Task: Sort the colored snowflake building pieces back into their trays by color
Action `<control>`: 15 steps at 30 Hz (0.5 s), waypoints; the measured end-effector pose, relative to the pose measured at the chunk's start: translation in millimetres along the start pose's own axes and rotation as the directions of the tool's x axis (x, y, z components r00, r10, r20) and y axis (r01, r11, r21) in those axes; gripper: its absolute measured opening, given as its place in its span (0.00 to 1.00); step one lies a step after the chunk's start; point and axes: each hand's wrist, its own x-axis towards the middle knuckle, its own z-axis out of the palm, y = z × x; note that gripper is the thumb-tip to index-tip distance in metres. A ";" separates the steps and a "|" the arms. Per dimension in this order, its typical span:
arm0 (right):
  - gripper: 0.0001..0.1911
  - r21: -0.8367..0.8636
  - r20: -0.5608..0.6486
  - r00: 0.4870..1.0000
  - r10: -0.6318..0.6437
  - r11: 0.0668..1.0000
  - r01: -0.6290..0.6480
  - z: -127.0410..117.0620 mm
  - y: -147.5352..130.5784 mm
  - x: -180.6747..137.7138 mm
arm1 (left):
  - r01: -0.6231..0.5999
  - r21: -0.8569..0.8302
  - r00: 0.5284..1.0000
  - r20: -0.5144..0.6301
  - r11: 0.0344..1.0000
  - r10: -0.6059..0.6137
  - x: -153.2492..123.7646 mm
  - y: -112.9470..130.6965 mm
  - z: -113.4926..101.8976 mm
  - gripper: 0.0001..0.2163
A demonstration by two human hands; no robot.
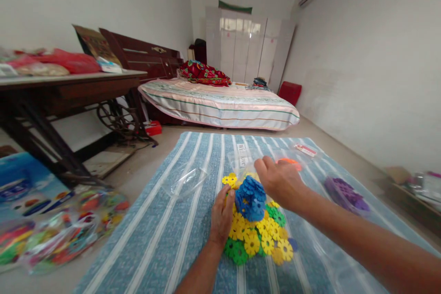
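A heap of blue flower-shaped plastic discs (251, 197) rises on top of a spread of yellow flower discs (253, 241) and green flower discs (238, 251). My left hand (222, 218) lies along the left side of the heap, its fingers stretched forward against the discs. Just right of and above the blue heap, my right hand (280, 183) is closed in a fist; what it grips is hidden by its own fingers. Clear plastic (237, 158) stretches behind that hand, with orange pieces (290, 163) under or in it.
On the blue striped cloth (165, 243) sit a clear plastic container (188, 179) at left and a purple-filled box (346, 195) at right. Bags of colourful pieces (65, 234) lie on the floor. Beyond stand a sewing table (69, 81) and a bed (220, 105).
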 end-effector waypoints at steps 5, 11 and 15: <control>0.08 -0.065 -0.142 0.990 -0.013 0.998 0.003 -3.7 -3.1 -0.4 | 0.040 -0.001 0.999 0.004 0.999 -0.040 -0.4 4.4 -1.8 0.21; 0.09 0.013 0.027 0.977 0.210 0.977 -0.211 4.1 21.1 7.3 | 0.045 0.052 0.999 0.001 0.998 -0.045 3.3 -0.7 -2.6 0.21; 0.12 0.097 0.306 0.825 0.474 0.847 -0.523 33.8 69.6 10.5 | 0.045 0.116 0.999 0.005 0.992 -0.046 5.1 -3.2 -3.6 0.22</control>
